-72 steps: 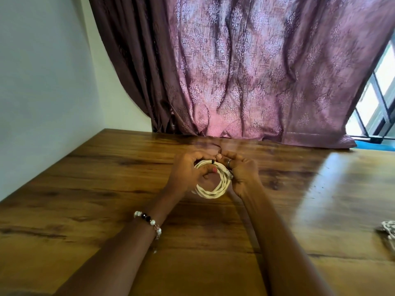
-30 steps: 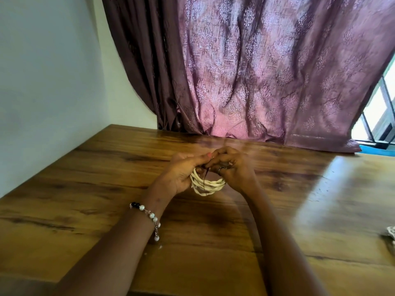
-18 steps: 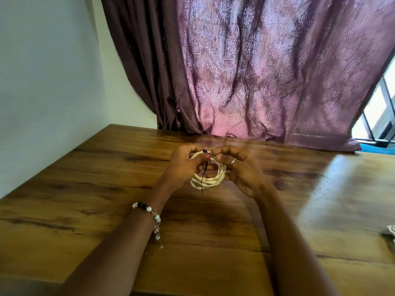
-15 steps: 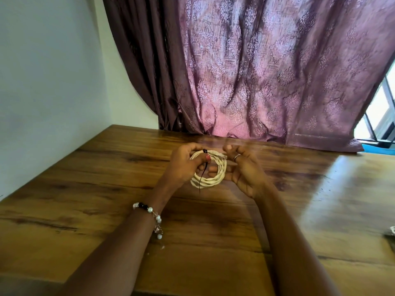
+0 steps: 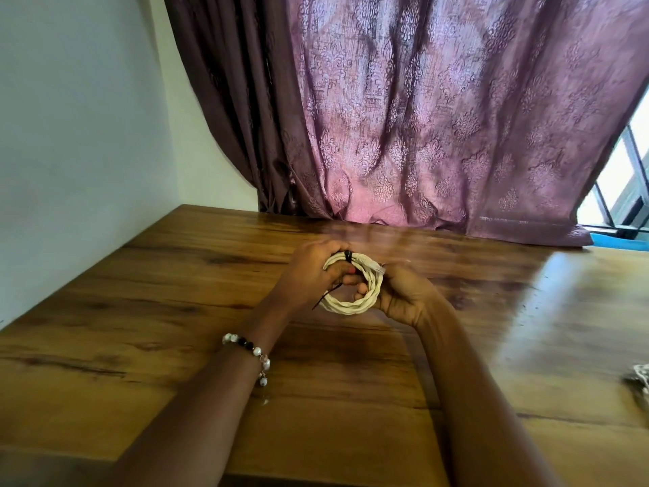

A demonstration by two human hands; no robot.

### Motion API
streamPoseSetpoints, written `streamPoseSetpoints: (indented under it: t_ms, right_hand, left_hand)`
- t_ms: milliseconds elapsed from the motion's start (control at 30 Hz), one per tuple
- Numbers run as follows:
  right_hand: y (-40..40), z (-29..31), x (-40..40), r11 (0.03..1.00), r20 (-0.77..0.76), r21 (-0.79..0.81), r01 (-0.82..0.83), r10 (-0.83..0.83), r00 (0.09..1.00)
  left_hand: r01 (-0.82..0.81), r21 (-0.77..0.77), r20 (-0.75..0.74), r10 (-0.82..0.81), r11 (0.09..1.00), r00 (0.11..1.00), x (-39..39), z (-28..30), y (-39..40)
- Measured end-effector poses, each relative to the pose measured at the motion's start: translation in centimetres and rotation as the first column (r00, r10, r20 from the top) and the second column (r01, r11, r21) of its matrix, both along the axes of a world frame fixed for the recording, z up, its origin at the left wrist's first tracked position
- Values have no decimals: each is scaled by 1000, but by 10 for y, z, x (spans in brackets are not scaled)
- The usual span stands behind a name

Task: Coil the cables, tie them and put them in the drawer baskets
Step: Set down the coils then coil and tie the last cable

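Observation:
A cream-white cable (image 5: 346, 305), wound into a small round coil, is held upright just above the wooden table (image 5: 175, 311). A thin black tie (image 5: 348, 256) wraps the top of the coil, and its loose tail hangs down past the left side. My left hand (image 5: 310, 275) grips the coil's left side with fingers curled through the loop. My right hand (image 5: 400, 297) holds the right side, fingertips inside the ring. No drawer or basket is in view.
A purple patterned curtain (image 5: 421, 135) hangs behind the table's far edge. A white wall (image 5: 70, 135) borders the left. Another pale cable bundle (image 5: 641, 379) lies at the table's right edge. A window (image 5: 628, 184) shows at the far right.
The coil has turned from tilted flat between closed hands to upright and facing me. The black tie now sits round its top. My right hand has shifted to the coil's right side.

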State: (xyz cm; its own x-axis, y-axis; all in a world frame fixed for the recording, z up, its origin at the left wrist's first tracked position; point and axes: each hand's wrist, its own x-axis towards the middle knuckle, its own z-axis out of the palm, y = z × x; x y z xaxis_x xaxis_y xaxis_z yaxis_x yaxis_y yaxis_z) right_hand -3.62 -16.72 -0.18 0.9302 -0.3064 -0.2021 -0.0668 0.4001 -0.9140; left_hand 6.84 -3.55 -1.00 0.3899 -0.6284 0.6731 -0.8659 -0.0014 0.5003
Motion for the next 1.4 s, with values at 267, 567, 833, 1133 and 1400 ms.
streamPoseSetpoints:
  t_ms: [267, 567, 833, 1133, 1400]
  right_hand:
    - [-1, -3, 6, 966, -58, 86, 244, -240, 969]
    - [1, 1, 5, 926, 131, 59, 373, -377, 917]
    - [8, 2, 3, 794, 298, -390, 467, -371, 880]
    - [9, -6, 18, 508, 485, -628, 589, -336, 807]
    - [8, -7, 18, 432, 488, -740, 515, -182, 854]
  left_hand:
    - [34, -46, -41, -36, 998, 999, 0, -4, -3]
    - [103, -38, -333, -110, 994, 936, -11, -7, -9]
    - [84, -18, -481, -82, 996, 873, -22, -5, -10]
    - [-55, -97, -567, -9, 994, 824, -15, -4, -11]
    - [-36, -138, -646, -62, 990, 761, -10, -6, -11]
